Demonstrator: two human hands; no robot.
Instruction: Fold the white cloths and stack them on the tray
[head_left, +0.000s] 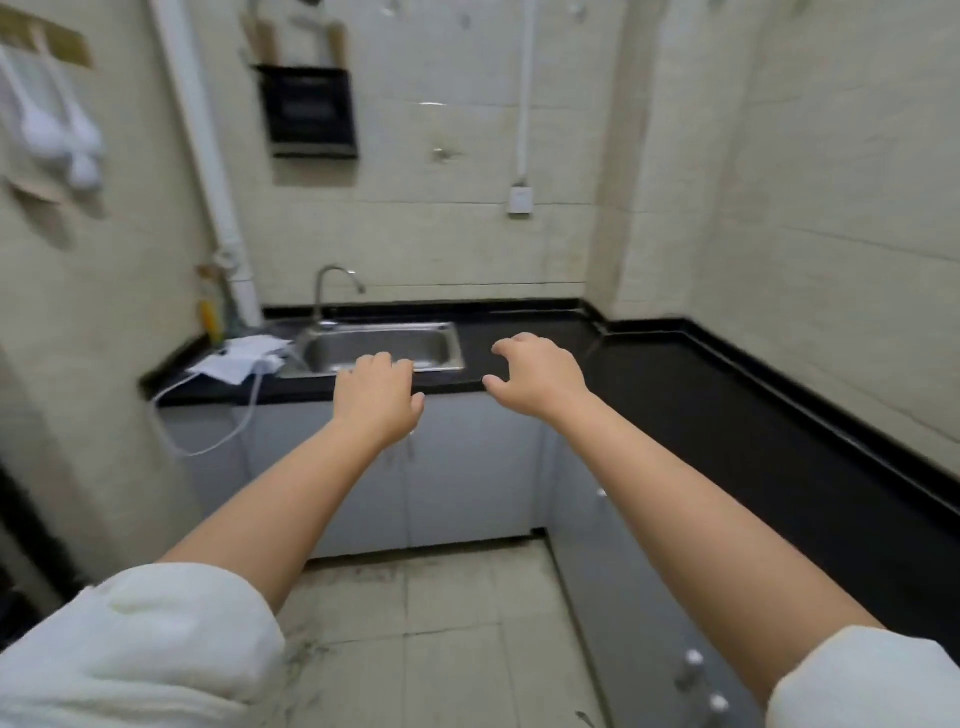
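My left hand (376, 397) and my right hand (537, 376) are stretched out in front of me at arm's length, both empty, palms down, fingers loosely curled and apart. They hover in the air before the front edge of a black L-shaped counter (727, 415). A crumpled white cloth or paper (241, 358) lies on the counter left of the sink; I cannot tell which it is. No tray is in view.
A steel sink (384, 345) with a curved tap (332, 288) sits in the counter. A yellow bottle (210, 319) stands in the left corner. White hoses (208, 415) hang over the counter's front. Grey cabinets (457, 483) stand below, tiled floor (441, 639) underfoot.
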